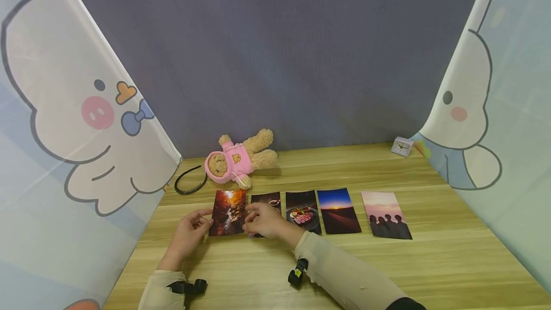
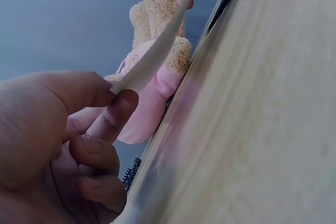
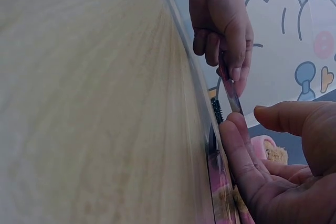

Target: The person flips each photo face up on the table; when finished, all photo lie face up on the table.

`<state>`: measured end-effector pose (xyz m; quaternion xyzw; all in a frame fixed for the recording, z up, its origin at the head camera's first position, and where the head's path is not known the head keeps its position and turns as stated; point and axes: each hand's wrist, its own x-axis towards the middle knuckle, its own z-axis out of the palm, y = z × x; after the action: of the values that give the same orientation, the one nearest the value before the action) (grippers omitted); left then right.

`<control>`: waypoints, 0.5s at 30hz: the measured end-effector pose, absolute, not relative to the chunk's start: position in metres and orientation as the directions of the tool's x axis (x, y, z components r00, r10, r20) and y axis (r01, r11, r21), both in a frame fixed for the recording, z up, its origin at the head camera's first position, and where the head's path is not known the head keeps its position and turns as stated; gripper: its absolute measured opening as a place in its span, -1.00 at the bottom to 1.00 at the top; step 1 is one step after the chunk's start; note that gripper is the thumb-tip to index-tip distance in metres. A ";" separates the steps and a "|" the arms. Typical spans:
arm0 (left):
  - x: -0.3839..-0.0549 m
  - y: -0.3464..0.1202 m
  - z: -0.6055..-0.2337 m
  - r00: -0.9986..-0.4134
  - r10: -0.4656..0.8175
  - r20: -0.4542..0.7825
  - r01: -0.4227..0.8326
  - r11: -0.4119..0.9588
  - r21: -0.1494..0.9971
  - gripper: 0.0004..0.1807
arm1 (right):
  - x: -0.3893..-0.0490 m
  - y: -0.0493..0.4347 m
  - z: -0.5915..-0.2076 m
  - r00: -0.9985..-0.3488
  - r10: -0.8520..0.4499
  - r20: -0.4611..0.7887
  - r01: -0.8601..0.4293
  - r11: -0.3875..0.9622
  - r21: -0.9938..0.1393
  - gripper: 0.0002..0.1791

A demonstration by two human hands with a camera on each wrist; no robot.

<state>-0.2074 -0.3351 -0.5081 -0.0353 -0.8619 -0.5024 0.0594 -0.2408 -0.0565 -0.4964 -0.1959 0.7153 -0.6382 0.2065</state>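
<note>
Held just above the table is a photo print (image 1: pixel 229 213) of a glowing orange canyon stream. My left hand (image 1: pixel 192 231) pinches its left edge between thumb and fingers; in the left wrist view the print's pale back (image 2: pixel 157 56) bows slightly. At the opposite edge, my right hand (image 1: pixel 266 220) touches the print with straight fingers (image 3: pixel 242 153), its thumb standing apart in the right wrist view. Partly covered by that hand lies a print with a cup (image 1: pixel 267 199). A food-plate print (image 1: pixel 303 212) is just right of it.
Further right lie a sunset print (image 1: pixel 339 211) and a print of silhouetted heads (image 1: pixel 386 215). Behind the row, a teddy bear in a pink hoodie (image 1: pixel 238 158) lies on its side, beside a black toothed headband (image 1: pixel 189 181). A small white clock (image 1: pixel 402 146) stands at the back right.
</note>
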 end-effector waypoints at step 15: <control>-0.206 -0.337 -0.507 -0.996 -0.060 0.071 0.028 0.534 0.845 -0.73 | -0.240 -0.056 -0.496 -0.830 -0.558 -0.016 -0.161 0.268 -0.950 -0.45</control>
<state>-0.2062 -0.3368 -0.5070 0.0091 -0.8745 -0.4828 0.0459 -0.2399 -0.0564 -0.4961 -0.2317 0.7761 -0.5590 0.1775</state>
